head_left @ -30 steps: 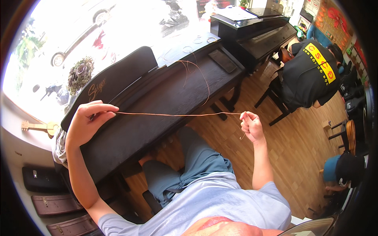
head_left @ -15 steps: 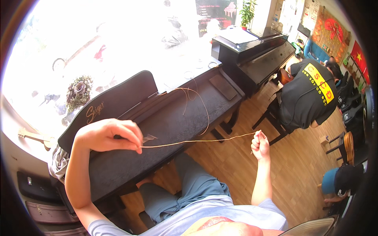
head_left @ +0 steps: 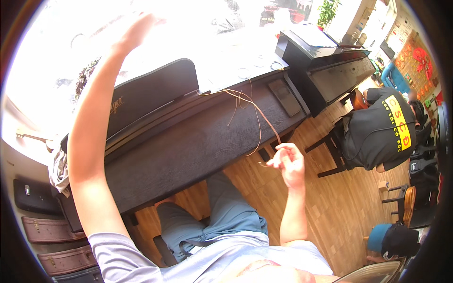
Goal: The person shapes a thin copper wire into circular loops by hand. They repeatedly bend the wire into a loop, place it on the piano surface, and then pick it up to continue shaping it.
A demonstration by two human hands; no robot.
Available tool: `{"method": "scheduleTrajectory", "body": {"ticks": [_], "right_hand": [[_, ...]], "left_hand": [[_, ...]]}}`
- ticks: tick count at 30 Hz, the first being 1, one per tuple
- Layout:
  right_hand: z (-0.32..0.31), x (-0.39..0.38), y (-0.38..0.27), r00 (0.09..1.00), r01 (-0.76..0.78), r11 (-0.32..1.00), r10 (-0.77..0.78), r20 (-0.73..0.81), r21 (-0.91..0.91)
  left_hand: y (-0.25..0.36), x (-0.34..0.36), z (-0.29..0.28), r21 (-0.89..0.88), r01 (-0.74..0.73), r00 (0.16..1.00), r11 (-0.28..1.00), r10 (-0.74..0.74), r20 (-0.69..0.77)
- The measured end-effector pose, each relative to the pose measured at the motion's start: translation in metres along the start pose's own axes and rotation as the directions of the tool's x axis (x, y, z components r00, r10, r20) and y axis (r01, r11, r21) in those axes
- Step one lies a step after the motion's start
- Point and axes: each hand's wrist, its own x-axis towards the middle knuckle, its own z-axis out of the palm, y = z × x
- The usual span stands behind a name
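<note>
My right hand (head_left: 290, 165) is in front of the black piano (head_left: 184, 146), its thumb and fingers pinching a thin bronze-coloured string (head_left: 260, 113). From the fingers the string runs up and away in loose curves onto the piano's far edge, and a short end pokes out left of the thumb. High at the far left, my left hand (head_left: 139, 30) is raised over the music stand (head_left: 155, 87), stretched toward the bright window. Glare and blur wash out its fingers, so whether it holds anything does not show.
Thin coiled rings (head_left: 277, 65) lie on the white ledge behind the piano. A dark flat rectangle (head_left: 285, 96) rests at its right end. Farther right stands another black piano (head_left: 337, 78). A person in a black shirt (head_left: 384, 127) sits on a black chair (head_left: 328, 151).
My left hand has come off the string and swung up and away toward the window. My right hand has moved slightly left and up, and the stretched string has gone slack. The view has shifted.
</note>
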Motion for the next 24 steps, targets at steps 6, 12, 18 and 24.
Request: {"method": "scheduleTrajectory", "body": {"ticks": [6,12,18,24], "right_hand": [[0.051,0.041,0.023,0.997,-0.028,0.99,0.018,-0.074,-0.135],[0.086,0.088,0.042,0.984,-0.133,0.988,0.122,-0.133,-0.079],[0.104,0.117,0.063,0.949,-0.294,0.935,0.311,-0.057,0.199],[0.113,0.132,0.071,0.927,-0.374,0.918,0.376,0.013,0.134]], "left_hand": [[-0.075,0.028,0.066,0.025,0.38,0.921,0.925,-0.381,0.086],[-0.131,0.024,0.126,0.08,0.472,0.866,0.878,-0.479,0.143],[-0.145,0.022,0.177,0.114,0.454,0.859,0.884,-0.468,0.207],[-0.153,0.018,0.211,0.129,0.405,0.869,0.905,-0.425,0.253]]}}
